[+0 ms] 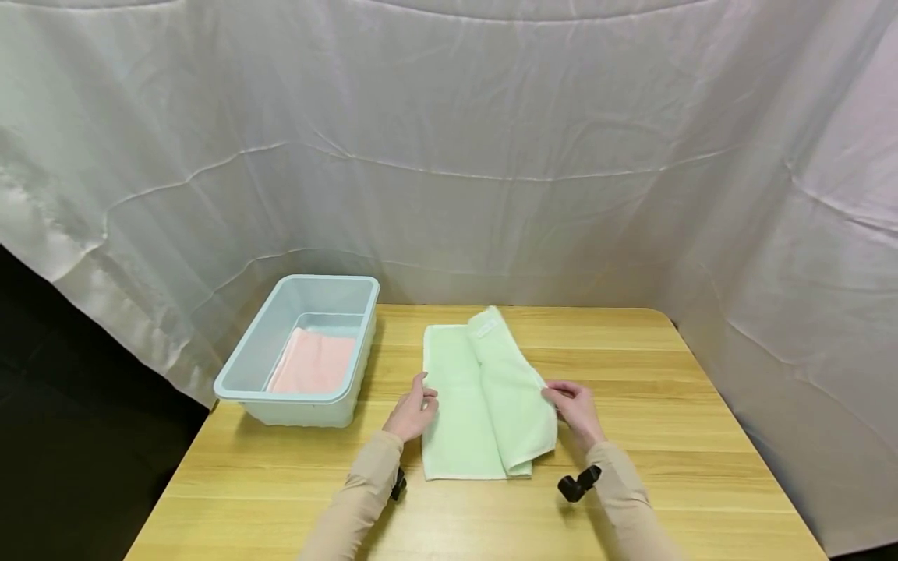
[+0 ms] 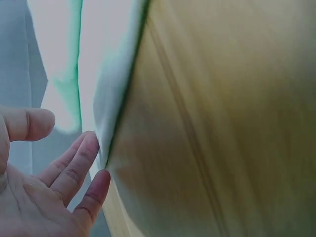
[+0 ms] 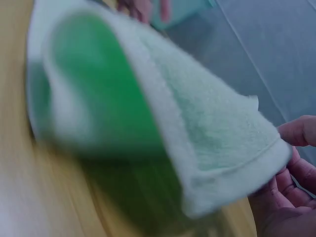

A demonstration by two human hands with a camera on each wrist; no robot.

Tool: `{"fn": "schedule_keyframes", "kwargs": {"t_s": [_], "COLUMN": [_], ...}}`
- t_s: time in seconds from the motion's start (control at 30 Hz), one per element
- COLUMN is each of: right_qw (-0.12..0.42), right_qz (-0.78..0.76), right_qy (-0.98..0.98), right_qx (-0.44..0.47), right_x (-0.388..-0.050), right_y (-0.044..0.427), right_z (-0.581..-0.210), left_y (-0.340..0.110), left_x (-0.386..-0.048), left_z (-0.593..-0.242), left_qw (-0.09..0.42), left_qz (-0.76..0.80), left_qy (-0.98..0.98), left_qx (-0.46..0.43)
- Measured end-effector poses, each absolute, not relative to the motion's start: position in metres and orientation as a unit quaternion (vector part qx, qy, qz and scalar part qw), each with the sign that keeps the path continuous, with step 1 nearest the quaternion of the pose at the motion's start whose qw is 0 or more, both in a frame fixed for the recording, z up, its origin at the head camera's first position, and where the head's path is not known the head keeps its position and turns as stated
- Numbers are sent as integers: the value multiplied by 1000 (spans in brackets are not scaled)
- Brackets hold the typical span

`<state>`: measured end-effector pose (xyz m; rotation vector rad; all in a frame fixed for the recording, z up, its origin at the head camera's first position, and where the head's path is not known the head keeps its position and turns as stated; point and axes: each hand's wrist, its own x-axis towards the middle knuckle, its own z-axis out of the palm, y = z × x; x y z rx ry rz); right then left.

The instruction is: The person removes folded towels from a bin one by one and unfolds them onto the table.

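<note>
A light green towel (image 1: 456, 405) lies on the table, its right part folded over and lifted off the surface. My right hand (image 1: 577, 409) pinches the edge of that raised flap between thumb and fingers; the right wrist view shows the towel's hemmed border (image 3: 237, 173) in the grip. Along the towel's left edge is my left hand (image 1: 412, 411). Its fingers (image 2: 74, 173) are extended against the cloth edge in the left wrist view, with the thumb held apart. A small label (image 1: 487, 327) shows near the flap's far corner.
On the left of the wooden table (image 1: 631, 514) stands a light blue plastic bin (image 1: 295, 398) with a folded pink cloth (image 1: 316, 362) inside. A grey curtain (image 1: 449, 156) hangs behind the table and along its right side.
</note>
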<state>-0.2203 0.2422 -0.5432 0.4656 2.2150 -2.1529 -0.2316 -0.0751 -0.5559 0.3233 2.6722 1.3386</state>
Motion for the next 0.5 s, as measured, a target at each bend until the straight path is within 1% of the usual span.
{"fn": "schedule_keyframes", "kwargs": {"t_s": [0.13, 0.3, 0.4, 0.5], "right_qw": [-11, -43, -47, -37], "right_qz": [-694, -612, -566, -554], "right_qy": [693, 750, 778, 788], "right_qx": [195, 247, 268, 267], "right_x": [-215, -203, -196, -192], "right_y": [274, 305, 315, 319], "right_z": [-553, -562, -564, -563], "left_y": [-83, -91, -93, -94], "left_x": [-234, -235, -234, -233], "left_z": [-556, -553, -551, -549], "left_qw": [71, 75, 70, 70], "left_qz": [450, 459, 457, 455], "left_qy": [886, 883, 885, 886], "left_qx": [85, 63, 60, 60]}}
